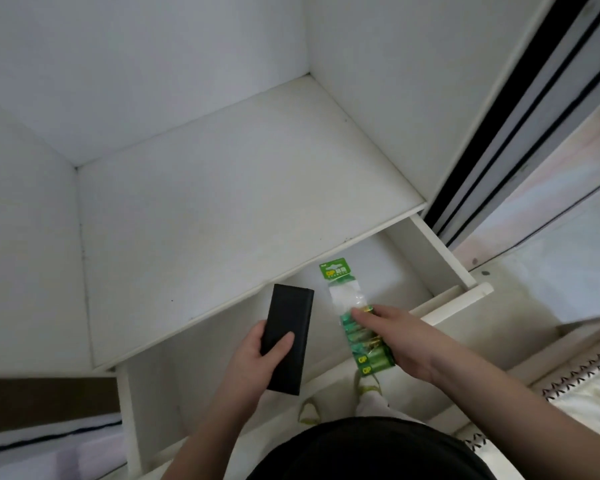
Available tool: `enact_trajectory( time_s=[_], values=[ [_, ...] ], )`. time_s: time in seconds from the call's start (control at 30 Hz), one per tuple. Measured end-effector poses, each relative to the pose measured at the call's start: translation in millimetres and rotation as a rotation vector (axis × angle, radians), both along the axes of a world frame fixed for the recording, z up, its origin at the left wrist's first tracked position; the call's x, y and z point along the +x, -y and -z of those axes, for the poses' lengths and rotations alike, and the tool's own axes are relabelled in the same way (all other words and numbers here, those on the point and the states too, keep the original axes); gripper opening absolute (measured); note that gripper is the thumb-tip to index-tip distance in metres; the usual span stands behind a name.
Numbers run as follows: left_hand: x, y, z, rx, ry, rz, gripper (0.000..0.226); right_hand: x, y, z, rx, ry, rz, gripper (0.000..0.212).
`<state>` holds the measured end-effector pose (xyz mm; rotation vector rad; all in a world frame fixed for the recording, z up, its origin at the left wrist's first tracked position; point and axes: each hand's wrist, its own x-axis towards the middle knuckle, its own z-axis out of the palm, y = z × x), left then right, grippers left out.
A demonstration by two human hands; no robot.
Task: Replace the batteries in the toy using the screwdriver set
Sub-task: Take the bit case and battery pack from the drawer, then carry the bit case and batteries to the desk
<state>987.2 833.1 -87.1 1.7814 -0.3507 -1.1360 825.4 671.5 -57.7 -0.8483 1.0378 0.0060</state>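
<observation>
A flat black case (pixel 288 337), probably the screwdriver set, is held over the open white drawer (pixel 430 261); my left hand (pixel 253 365) grips its lower half with the thumb on top. To its right a green pack of batteries (pixel 352 317) lies lengthwise in the drawer, its hanging tab pointing away from me. My right hand (pixel 395 337) is closed on the middle of that pack, fingers over the green cells. No toy is in view.
Above the drawer a white shelf (pixel 222 202) runs back between white cabinet walls. A sliding door track with black strips (pixel 499 133) stands at the right. My feet in pale slippers (pixel 368 393) show below the drawer front. Patterned bedding (pixel 586 386) lies at the lower right.
</observation>
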Motion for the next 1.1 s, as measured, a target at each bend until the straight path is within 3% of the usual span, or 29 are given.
enact_trajectory(
  time_s=[0.1, 0.27, 0.63, 1.1],
  values=[
    [9.3, 0.8, -8.3, -0.051, -0.015, 0.032, 0.018, -1.1, -18.4, -5.9, 0.002, 0.012, 0.143, 0.026],
    [15.3, 3.1, -20.1, -0.099, -0.072, 0.091, 0.011, -9.8, -44.7, -15.0, -0.168, -0.019, 0.322, 0.025],
    [-26.4, 49.9, -47.7, -0.128, -0.156, 0.367, 0.016, -65.7, -84.7, -40.1, -0.412, -0.099, 0.671, 0.023],
    [-148.7, 159.1, -51.4, -0.094, -0.158, 0.754, 0.022, -195.8, -56.4, -34.4, -0.35, -0.109, 1.12, 0.022]
  ],
)
